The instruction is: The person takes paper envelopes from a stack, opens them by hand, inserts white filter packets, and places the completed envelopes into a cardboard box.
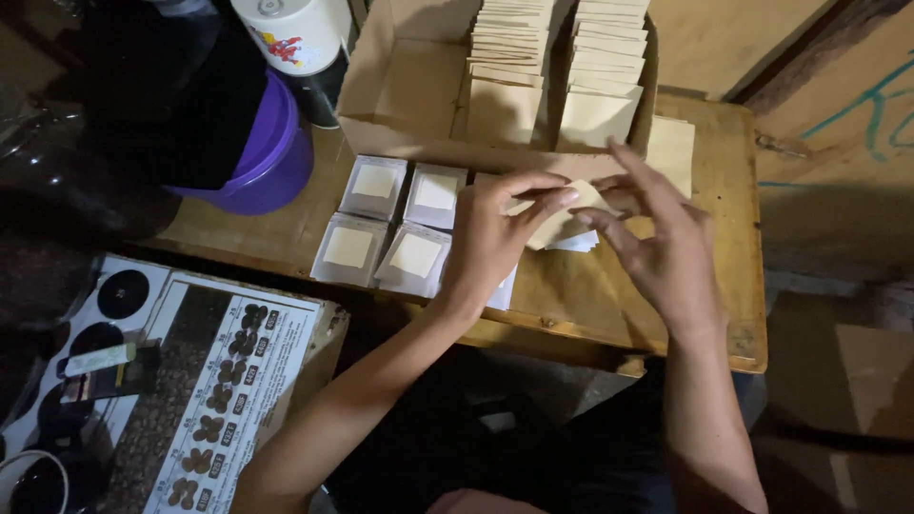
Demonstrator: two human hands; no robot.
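Paper piece: a tan paper piece (562, 211) is being pinched over the worktop (609, 295) by both hands.
Hands: left hand (490, 238) and right hand (657, 238) are closing fingertips on it.
Done: four small packets (395, 224) are lying finished; envelopes are filling the box (400, 86).
Room: the worktop's near edge is lying close; the purple bucket (276, 157) is crowding the left.

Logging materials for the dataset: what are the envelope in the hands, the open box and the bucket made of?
Envelope: looks like matte tan kraft paper, thin, with flat creased folds, pinched by left hand and right hand. Open box: brown cardboard, dull with folded flaps. Bucket: probably plastic, smooth purple with a slight sheen.
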